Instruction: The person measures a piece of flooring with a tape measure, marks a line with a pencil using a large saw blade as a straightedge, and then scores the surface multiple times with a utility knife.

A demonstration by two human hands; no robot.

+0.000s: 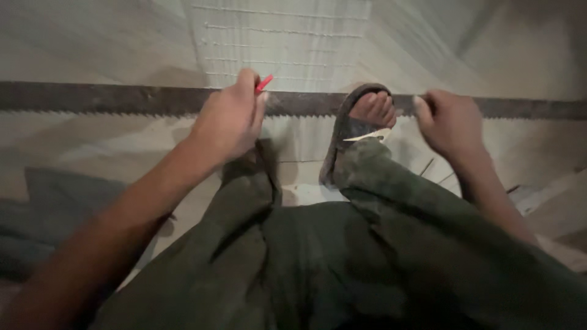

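The left hand (229, 116) pinches a small red pencil-like marker (264, 83) against a long rusty toothed steel saw blade (122, 99). Further right along the blade, the right hand (446, 119) curls closed upon it, just beyond a sandalled foot (361, 122).

That long saw blade (122, 99) is dull, rusty-looking dark metal, matt all over, toothed on the lower edge. The floor (92, 49) looks like smooth pale tile with a slight sheen. The red thing (264, 83) in the left hand (229, 119) is probably glossy plastic, too blurry to be sure. The sandal (345, 131) is worn, scuffed rubber, and the trousers (318, 256) are soft matt green cloth.
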